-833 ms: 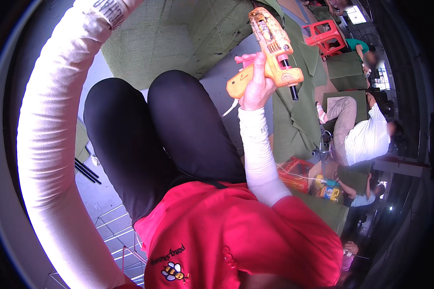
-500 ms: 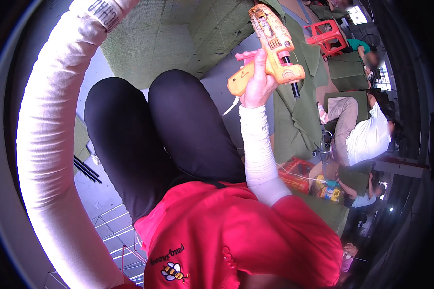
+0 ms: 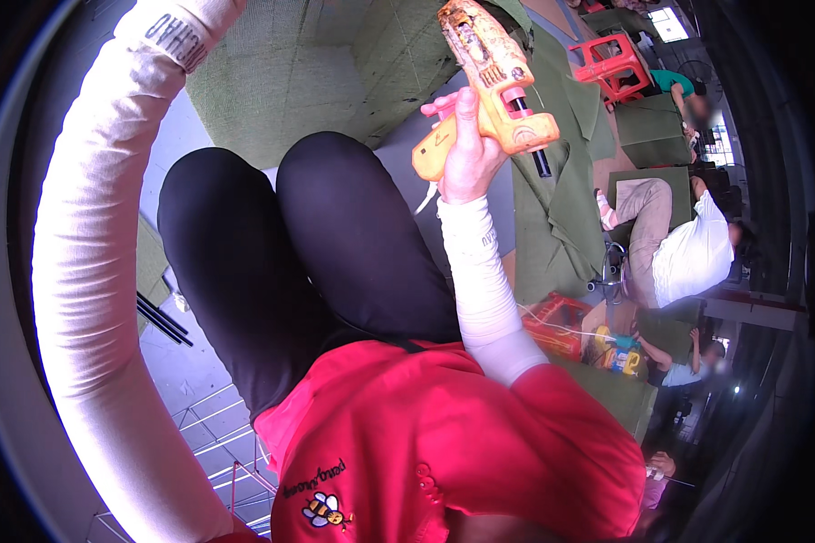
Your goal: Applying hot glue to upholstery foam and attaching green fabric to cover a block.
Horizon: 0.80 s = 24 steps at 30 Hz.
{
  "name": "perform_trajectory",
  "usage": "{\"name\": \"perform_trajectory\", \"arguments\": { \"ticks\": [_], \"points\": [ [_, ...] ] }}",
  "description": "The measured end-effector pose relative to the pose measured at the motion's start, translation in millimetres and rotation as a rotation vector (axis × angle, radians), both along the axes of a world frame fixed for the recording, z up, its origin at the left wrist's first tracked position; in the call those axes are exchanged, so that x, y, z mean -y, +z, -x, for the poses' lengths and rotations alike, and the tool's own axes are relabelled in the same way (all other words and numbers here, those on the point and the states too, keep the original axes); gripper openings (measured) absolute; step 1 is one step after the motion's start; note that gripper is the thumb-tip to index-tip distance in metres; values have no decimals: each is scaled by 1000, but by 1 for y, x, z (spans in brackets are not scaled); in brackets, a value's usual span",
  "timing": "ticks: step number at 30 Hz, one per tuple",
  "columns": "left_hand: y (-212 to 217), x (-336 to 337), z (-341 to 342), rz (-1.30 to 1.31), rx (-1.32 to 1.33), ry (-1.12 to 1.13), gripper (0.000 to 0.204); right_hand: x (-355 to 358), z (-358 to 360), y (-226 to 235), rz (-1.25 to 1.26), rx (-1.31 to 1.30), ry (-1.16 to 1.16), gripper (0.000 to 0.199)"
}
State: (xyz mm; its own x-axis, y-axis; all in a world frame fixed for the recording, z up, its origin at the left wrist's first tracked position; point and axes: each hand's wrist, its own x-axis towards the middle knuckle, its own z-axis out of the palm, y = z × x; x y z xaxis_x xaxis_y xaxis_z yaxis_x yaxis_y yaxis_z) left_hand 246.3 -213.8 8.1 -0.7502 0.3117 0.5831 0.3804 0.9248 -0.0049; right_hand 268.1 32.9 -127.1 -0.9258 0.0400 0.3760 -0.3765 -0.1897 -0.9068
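An orange-yellow hot glue gun is in my right hand, held up in the upper middle of the head view. My fingers wrap round its handle, and its nozzle end is stained and crusted brown. A black glue stick pokes out of the back, and a pale cord leaves the handle's base. My left forearm, in a white sleeve, runs up the left side. The left hand itself lies beyond the upper edge. Close to the gun stands a green mesh-covered surface.
Green cloth hangs or lies right of my right hand. Farther right are a red plastic stool, a red crate, a yellow container and several seated people. Thin metal rods and black bars are at lower left.
My right hand has shifted a little left and upward with the glue gun. My left forearm's upper end has moved slightly left.
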Motion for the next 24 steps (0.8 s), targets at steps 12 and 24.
{"name": "perform_trajectory", "arguments": {
  "ticks": [12, 24],
  "points": [
    [4, 5, -13, 15, 1, 66, 11, 10, -4, -6, -94, -53, 36, 29],
    [-2, 12, -12, -22, -33, 5, 11, 8, -3, -5, 54, 11, -31, 25]
  ]
}}
